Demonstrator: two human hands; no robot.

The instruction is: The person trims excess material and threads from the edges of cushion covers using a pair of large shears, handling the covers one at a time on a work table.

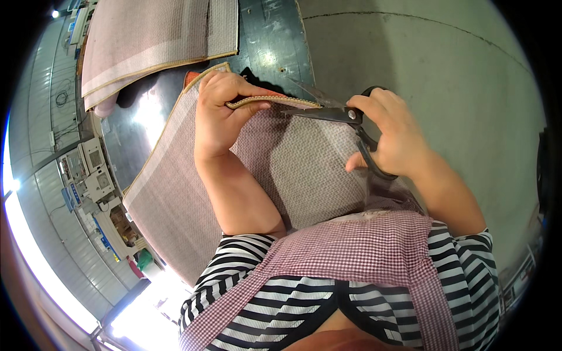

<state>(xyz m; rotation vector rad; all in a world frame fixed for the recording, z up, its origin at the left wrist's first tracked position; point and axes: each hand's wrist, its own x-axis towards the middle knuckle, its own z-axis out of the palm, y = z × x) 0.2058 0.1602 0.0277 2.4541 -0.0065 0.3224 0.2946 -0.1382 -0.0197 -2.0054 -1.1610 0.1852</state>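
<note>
A woven rug [310, 164] in grey and pale pink drapes over the table edge and across my lap, with a tan bound edge and some orange-red backing. My left hand [222, 105] pinches its bound edge, folded up between thumb and fingers. In my right hand [392, 128] is a pair of black-handled scissors [353, 116], fingers and thumb through the loops. Their blades are spread apart and point left, around the end of the bound edge close to my left fingertips. Whether the blades touch the edge, I cannot tell.
A dark, shiny table [266, 47] lies beyond my left hand. Another stack of bound rugs [158, 41] rests on it at the far left. Sewing machines [93, 169] stand along the left side. Grey concrete floor [456, 76] stretches out to the right.
</note>
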